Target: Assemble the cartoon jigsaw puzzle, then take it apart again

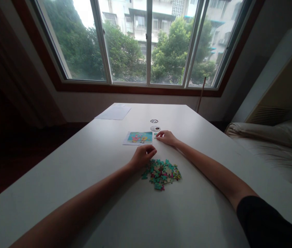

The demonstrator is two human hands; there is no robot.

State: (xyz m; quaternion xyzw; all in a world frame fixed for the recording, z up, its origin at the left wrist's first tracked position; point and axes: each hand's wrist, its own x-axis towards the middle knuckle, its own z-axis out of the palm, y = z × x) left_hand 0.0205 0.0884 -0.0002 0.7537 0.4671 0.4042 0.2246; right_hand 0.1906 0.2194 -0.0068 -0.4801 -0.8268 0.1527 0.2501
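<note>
A loose heap of small jigsaw puzzle pieces (162,173), mostly green with some cream, yellow and magenta, lies on the white table (104,193). My left hand (142,155) hovers at the far left edge of that heap, its fingers curled together; whether anything is between them is hidden. Farther off, my right hand (167,137) has its fingertips pinched on a puzzle piece (155,137) on the tabletop. This spot is just right of a printed picture card (138,137) with colourful cartoon figures on a blue-green ground.
Two round, dark-rimmed discs (155,128) lie beyond my right hand. A white sheet of paper (113,112) rests at the table's far left corner. A pale padded sofa (267,144) stands to the right, and a window (146,44) is behind the table.
</note>
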